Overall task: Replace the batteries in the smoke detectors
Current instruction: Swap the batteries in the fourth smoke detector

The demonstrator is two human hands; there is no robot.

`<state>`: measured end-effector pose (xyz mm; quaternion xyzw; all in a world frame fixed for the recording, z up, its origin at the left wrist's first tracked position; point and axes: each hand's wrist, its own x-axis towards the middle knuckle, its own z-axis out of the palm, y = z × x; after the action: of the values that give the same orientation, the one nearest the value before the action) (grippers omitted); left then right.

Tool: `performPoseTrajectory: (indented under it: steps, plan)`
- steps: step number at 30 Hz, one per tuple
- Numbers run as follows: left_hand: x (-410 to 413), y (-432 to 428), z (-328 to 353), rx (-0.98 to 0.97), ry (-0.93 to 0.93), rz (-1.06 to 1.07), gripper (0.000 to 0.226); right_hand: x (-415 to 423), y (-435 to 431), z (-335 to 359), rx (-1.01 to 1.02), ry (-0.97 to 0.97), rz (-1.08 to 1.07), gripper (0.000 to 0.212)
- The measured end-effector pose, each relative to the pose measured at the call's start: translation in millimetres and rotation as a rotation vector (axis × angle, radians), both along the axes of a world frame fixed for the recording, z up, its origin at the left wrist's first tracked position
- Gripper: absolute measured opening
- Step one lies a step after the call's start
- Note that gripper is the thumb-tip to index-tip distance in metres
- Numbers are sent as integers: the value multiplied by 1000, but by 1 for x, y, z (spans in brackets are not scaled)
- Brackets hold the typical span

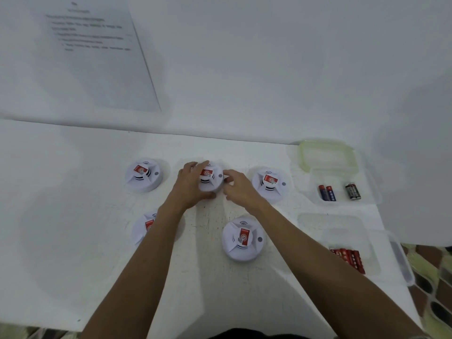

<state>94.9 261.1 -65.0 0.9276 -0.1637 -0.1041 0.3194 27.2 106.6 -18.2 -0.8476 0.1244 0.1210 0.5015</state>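
Note:
Several white round smoke detectors with red labels lie on the white table. My left hand wraps around the left side of the middle back detector, fingers and thumb on its rim. My right hand is at that detector's right side, fingertips close to or touching its edge. Other detectors sit at back left, back right, front right and front left, the last partly hidden by my left forearm.
At the right, a clear container holds three batteries, with a green-rimmed lid behind it. A nearer clear container holds several red batteries. A printed sheet hangs on the wall.

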Motion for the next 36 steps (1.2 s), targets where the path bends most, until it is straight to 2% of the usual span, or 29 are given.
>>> performPoseTrajectory:
  steps: [2,7,13,17,20,22,24,28,32,36]
  plan:
    - [-3,-2,4,-22,-5,-7,107,-7,-4,5,113,10,-61,43]
    - [-20,-14,33,-119,-12,-85,118,-31,-20,29,344,-85,-199,41]
    - [-49,-29,79,-276,-66,-241,112,-71,-45,58,565,-258,-234,36]
    - [-69,-37,100,-471,-68,-283,101,-88,-54,60,412,-297,-295,25]
    - [-82,-45,106,-572,-26,-328,101,-99,-55,67,485,-272,-278,38]
    - [-87,-50,108,-574,-13,-347,100,-106,-56,71,505,-299,-293,47]
    - [-89,-54,108,-547,-37,-347,101,-111,-57,72,427,-357,-333,56]
    - [-89,-58,104,-474,-64,-363,100,-120,-58,69,328,-466,-360,56]
    - [-94,-63,101,-516,-23,-349,91,-128,-55,67,222,-532,-352,56]
    - [-97,-69,103,-529,-50,-314,89,-131,-51,68,141,-573,-343,73]
